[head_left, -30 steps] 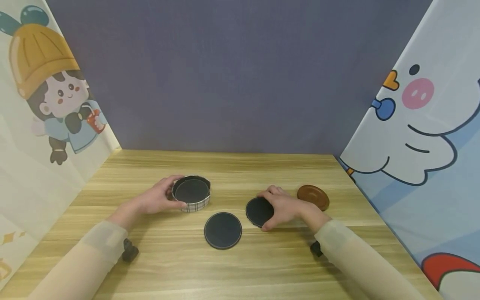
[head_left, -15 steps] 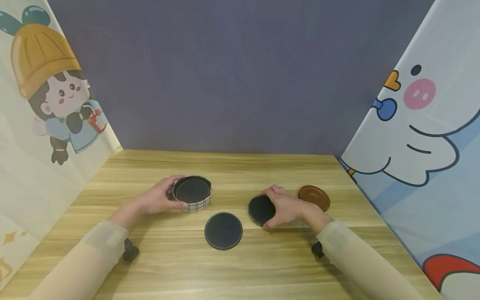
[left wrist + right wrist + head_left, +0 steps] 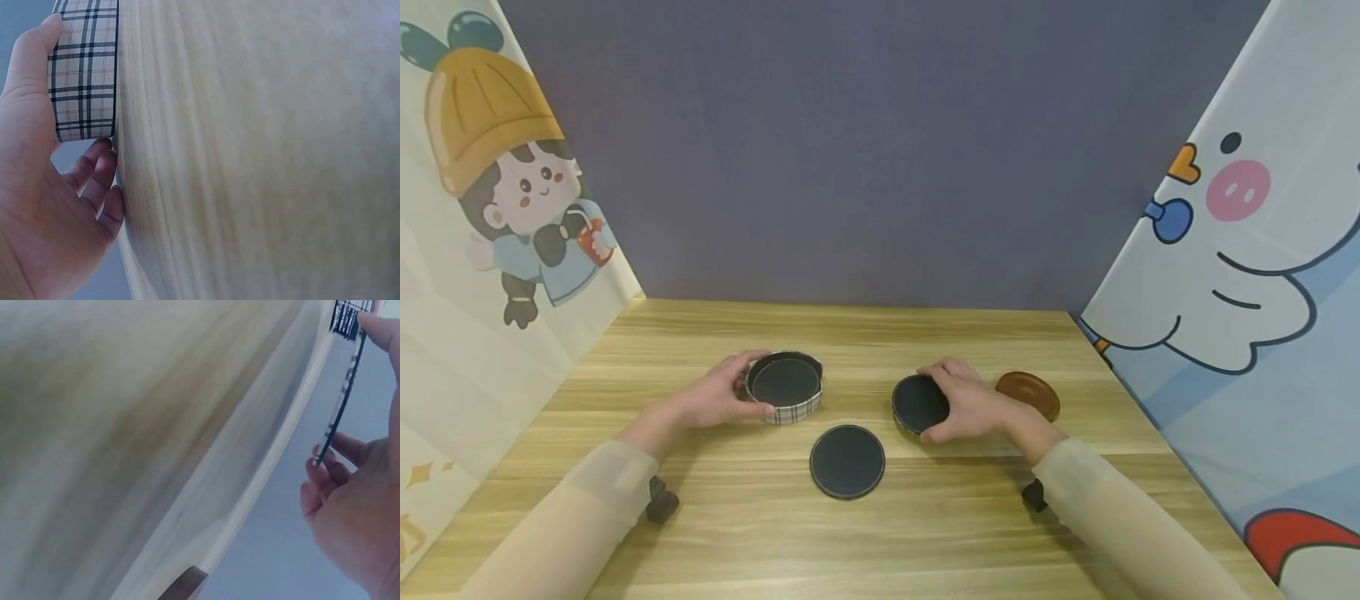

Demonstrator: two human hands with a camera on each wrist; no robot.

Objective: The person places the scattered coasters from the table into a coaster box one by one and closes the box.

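One dark round coaster (image 3: 785, 381) sits in the checked round box (image 3: 790, 407) that the left hand (image 3: 718, 398) grips; the right hand (image 3: 972, 408) pinches a second dark coaster (image 3: 917, 403) beside the box; a third dark coaster (image 3: 847, 461) waits nearby.

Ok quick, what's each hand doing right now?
Left hand: holding the plaid round box by its side.
Right hand: pinching a dark coaster, tilted up off the table.
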